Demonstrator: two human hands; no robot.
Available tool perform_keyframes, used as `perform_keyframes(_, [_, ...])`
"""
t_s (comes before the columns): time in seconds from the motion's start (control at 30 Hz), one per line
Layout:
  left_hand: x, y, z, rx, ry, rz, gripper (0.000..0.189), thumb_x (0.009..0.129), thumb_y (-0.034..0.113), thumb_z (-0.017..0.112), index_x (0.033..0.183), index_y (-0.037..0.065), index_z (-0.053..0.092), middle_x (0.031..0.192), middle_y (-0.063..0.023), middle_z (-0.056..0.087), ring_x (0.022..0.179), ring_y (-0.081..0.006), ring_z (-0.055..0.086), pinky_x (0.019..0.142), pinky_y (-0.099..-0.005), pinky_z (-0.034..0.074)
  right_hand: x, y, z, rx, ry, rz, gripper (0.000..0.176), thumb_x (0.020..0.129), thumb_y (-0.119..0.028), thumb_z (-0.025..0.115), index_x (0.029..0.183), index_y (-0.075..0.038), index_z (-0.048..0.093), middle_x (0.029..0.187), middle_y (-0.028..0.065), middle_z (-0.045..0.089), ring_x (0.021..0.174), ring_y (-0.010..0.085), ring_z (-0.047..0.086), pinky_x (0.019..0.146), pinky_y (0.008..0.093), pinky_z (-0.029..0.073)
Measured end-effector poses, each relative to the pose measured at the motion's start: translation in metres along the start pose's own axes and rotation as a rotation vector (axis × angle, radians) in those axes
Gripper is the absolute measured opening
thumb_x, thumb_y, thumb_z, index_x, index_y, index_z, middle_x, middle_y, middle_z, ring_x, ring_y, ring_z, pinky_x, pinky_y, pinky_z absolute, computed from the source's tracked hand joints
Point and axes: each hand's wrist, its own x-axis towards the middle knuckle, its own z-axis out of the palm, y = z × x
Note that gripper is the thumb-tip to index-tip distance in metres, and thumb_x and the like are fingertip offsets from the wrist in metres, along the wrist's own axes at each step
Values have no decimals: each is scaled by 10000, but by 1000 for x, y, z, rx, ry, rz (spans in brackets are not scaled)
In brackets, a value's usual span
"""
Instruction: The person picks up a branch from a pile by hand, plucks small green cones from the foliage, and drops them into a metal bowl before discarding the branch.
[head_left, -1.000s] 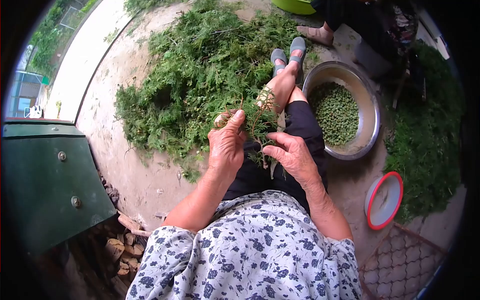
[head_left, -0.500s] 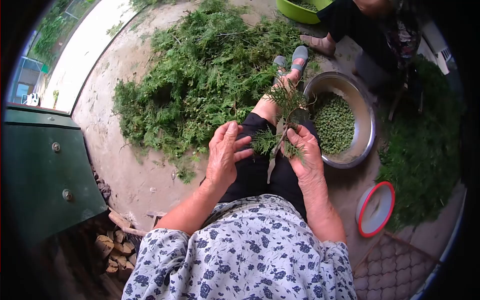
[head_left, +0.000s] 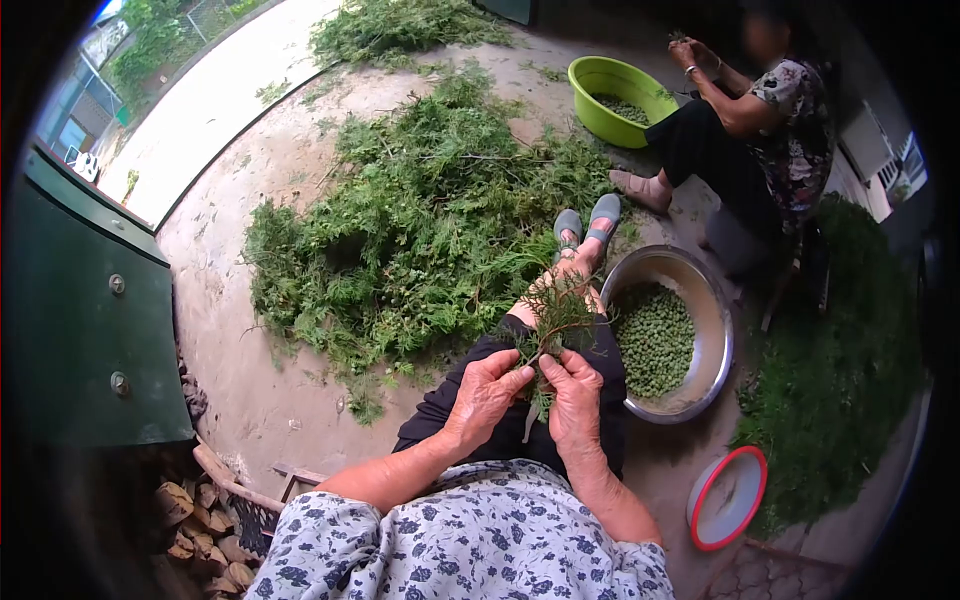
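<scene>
Over my lap, my right hand [head_left: 575, 398] pinches the stem of a leafy evergreen sprig [head_left: 560, 312] between thumb and fingers. My left hand [head_left: 487, 398] is closed at the same sprig's lower part, its fingertips close to the right hand's. What exactly lies between the left fingertips is partly hidden. Right of my legs stands a steel basin [head_left: 722, 350] holding many small green cones [head_left: 655, 340]. A large heap of cut evergreen branches [head_left: 420, 220] covers the ground beyond my knees and to the left.
A co-worker [head_left: 745, 120] sits at the upper right with raised hands, beside a lime-green tub [head_left: 600, 122] of green cones. More greenery [head_left: 820, 400] lies at right, near a red-rimmed white bowl [head_left: 727, 498]. At left are a green metal panel [head_left: 95, 330] and split firewood [head_left: 205, 525].
My left hand, open and apart from the sprig before, has moved right and closed at it. The view has tilted up, showing more of the co-worker and the green tub.
</scene>
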Motion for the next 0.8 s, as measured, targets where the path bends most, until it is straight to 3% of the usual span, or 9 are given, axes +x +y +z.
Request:
perform_keyframes(0.13, [0, 2, 1, -95, 37, 27, 117, 826, 64, 605, 919, -2, 631, 684, 41, 549, 552, -34, 426, 496, -183, 335, -1, -4, -5, 41, -81, -13, 198, 776, -40, 662, 970, -15, 637, 828, -4, 635, 611, 43, 483, 517, 177, 366])
perform_keyframes(0.33, [3, 13, 4, -42, 42, 90, 91, 838, 91, 595, 852, 3, 615, 643, 46, 506, 540, -34, 416, 482, -191, 331, 11, -4, -36, 36, -31, 77, 168, 827, -91, 618, 980, -21, 623, 805, 19, 634, 642, 63, 563, 526, 166, 432])
perform_keyframes(0.4, [3, 13, 5, -9, -62, 32, 112, 846, 120, 588, 805, 15, 594, 614, 62, 474, 527, -28, 404, 469, -194, 325, 14, 1, -50, -53, -18, 91, 123, 848, -90, 579, 948, -26, 612, 762, 16, 618, 622, 82, 569, 530, 183, 443])
perform_keyframes(0.47, [1, 17, 10, 175, -249, -157, 112, 854, 108, 589, 811, 5, 587, 631, 45, 472, 545, -43, 424, 488, -195, 359, 22, 28, -75, -296, 114, 33, 180, 821, -105, 588, 958, 9, 615, 768, 36, 620, 616, 90, 567, 514, 172, 439])
perform_keyframes(0.53, [7, 5, 17, 392, -549, -182, 120, 859, 120, 576, 801, 16, 588, 620, 44, 452, 543, -47, 438, 480, -198, 366, 7, 36, -76, -4, -44, -37, 186, 802, -99, 566, 942, 8, 626, 755, 41, 618, 602, 101, 565, 506, 183, 440])
perform_keyframes(0.6, [13, 0, 30, 581, -818, -27, 139, 847, 132, 584, 788, 8, 597, 606, 25, 453, 554, -52, 463, 486, -204, 385, -2, 45, -81, -82, -102, -13, 183, 803, -98, 566, 939, 7, 628, 752, 40, 618, 600, 99, 565, 504, 185, 440])
perform_keyframes(0.7, [28, 16, 51, 706, -1015, -389, 158, 812, 146, 612, 819, -11, 629, 591, -16, 509, 524, -78, 477, 437, -240, 392, -10, 63, -91, -324, -178, 93, 176, 804, -95, 565, 931, 4, 633, 742, 38, 618, 593, 94, 564, 496, 189, 441])
perform_keyframes(0.73, [41, 17, 47, 714, -1005, -376, 158, 812, 146, 612, 819, -11, 629, 591, -16, 509, 524, -78, 477, 437, -240, 392, -12, 67, -93, -405, -200, 128, 173, 804, -95, 564, 928, 2, 635, 739, 37, 618, 591, 93, 563, 494, 190, 442])
perform_keyframes(0.8, [72, 16, 34, 656, -794, 28, 107, 760, 97, 613, 719, -2, 621, 535, -6, 502, 527, -66, 491, 460, -239, 399, -14, 73, -95, -569, -234, 201, 169, 804, -93, 563, 923, 0, 639, 733, 36, 617, 586, 90, 562, 489, 193, 442])
